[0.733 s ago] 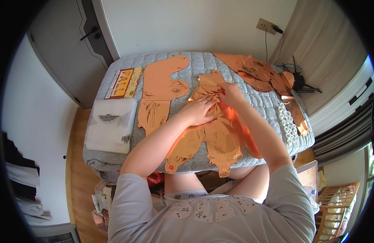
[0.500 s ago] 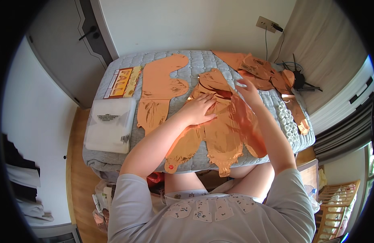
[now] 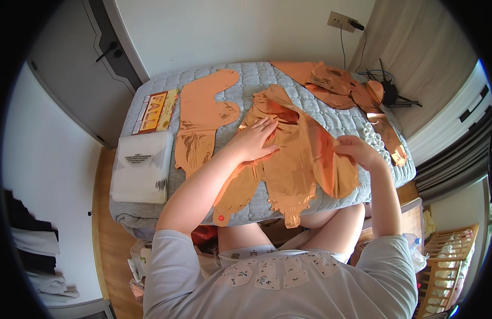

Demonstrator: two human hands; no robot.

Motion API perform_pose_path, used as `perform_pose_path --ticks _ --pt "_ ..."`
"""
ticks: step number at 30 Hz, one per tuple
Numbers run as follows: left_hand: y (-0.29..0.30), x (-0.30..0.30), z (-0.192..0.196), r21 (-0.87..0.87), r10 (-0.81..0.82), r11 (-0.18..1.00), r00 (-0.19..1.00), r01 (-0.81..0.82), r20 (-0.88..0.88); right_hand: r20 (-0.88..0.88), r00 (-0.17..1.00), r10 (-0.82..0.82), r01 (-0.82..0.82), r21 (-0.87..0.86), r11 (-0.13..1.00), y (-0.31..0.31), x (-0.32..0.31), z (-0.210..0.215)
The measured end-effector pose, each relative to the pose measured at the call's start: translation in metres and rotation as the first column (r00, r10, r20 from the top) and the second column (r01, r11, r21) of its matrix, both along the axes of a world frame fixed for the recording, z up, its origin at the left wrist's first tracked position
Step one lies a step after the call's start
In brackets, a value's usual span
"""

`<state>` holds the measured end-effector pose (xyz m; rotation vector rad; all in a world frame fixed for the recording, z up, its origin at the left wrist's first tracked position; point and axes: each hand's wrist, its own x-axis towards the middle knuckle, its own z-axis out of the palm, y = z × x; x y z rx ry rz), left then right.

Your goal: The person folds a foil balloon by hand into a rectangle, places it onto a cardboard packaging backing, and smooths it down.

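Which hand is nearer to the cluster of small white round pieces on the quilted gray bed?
Right. The right hand is just left of the white cluster, pinching shiny orange foil; the left hand lies farther left, flat on foil.

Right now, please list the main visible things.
Held foil: layers uncountable, copper, middle
Flat foil: one, copper, bed's left
Rumpled foil: uncountable, copper, far right
Package: one, white, near left
Card: one, yellowish, behind package
Ring-like pieces: several, white, right
Bed: one, grey, centre
Door: one, grey, left
Socket: one, beige, wall
Device: one, black, far right
Wooden frame: one, brown, lower right
Left hand: one, bare, on held foil
Right hand: one, bare, pinching held foil
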<state>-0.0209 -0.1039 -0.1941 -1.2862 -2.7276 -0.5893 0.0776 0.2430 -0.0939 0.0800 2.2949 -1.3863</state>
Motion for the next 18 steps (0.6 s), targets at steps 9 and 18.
perform_pose_path --ticks 9,18 --pt "0.001 0.005 0.009 -0.029 0.041 0.999 0.999 -0.04 0.029 -0.127 0.984 0.128 -0.171 -0.419 0.892 -0.058 0.001 -0.032" --pt "0.002 0.001 0.002 -0.053 0.037 0.998 0.999 -0.038 -0.027 -0.608 0.731 0.312 -0.016 0.441 0.898 -0.067 -0.048 -0.062"
